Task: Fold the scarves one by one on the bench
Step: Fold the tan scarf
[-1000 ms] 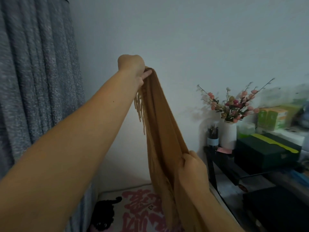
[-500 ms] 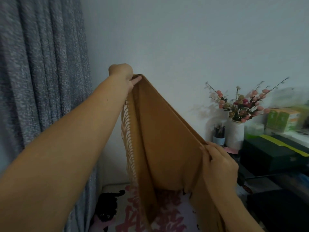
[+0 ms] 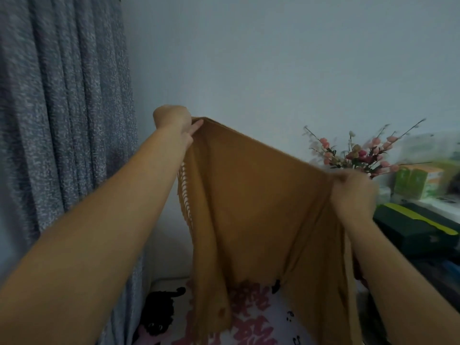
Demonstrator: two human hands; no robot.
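Progress, judged from this view: early in the fold for this piece. The scarf (image 3: 254, 207) is held up in the air and stretched along its top edge, not yet laid down. It hangs doubled, so one lengthwise fold looks started; the neat folding down to a small stack is still to do. No finished scarves and no other waiting scarves are in view, so how many are done or left cannot be told.

Bench (image 3: 249, 319): low in the frame, near, covered with a white cloth printed in pink with a black cat figure at the left. The scarf's lower part hangs down to or just over it; contact cannot be told.

Scarf: tan-brown, soft, matte, drapes in long vertical folds. A fringe (image 3: 185, 195) of thin tassels runs down its left edge. Top edge slopes from high left to lower right, fairly taut.

Left hand (image 3: 174, 120): raised, far left, fingers curled, pinching the top left corner.

Right hand (image 3: 353, 192): lower, at right, blurred, fingers closed, gripping the other end of the top edge.
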